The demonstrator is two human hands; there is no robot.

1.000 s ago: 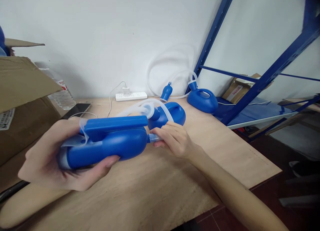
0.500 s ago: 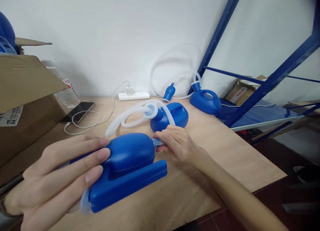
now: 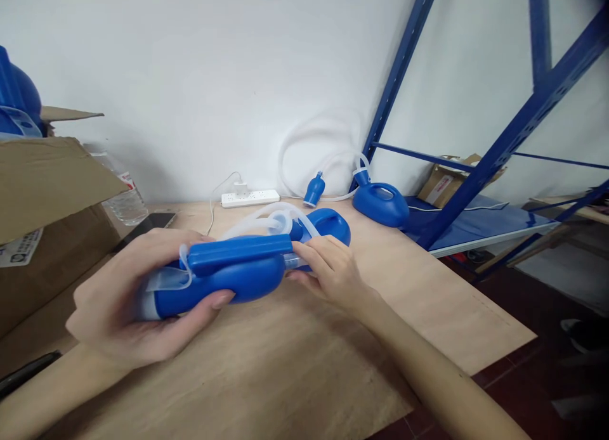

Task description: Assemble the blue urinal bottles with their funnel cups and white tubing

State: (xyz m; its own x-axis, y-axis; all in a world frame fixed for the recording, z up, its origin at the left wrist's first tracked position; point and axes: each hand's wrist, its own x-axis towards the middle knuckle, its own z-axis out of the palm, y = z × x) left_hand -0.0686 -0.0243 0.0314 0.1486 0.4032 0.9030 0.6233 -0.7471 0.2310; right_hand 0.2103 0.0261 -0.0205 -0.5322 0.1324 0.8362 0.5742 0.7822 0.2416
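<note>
My left hand wraps round a blue plastic urinal head, a rounded hollow body with a flat bar-like handle now on top. A translucent cap with a strap sits at its left end, partly under my fingers. My right hand pinches the clear tube connector at the head's right end. Just behind, a blue urinal bottle lies on the table, partly hidden by my right hand. From its whitish cap a translucent hose loops out.
A second blue bottle with a hose and a small blue head lies near the wall. A white power strip, phone, water bottle and cardboard box stand around. Blue metal shelving rises at right.
The urinal head has been rolled over, so its handle bar went from the lower side to the top. My left hand has turned with it; my right hand keeps its pinch.
</note>
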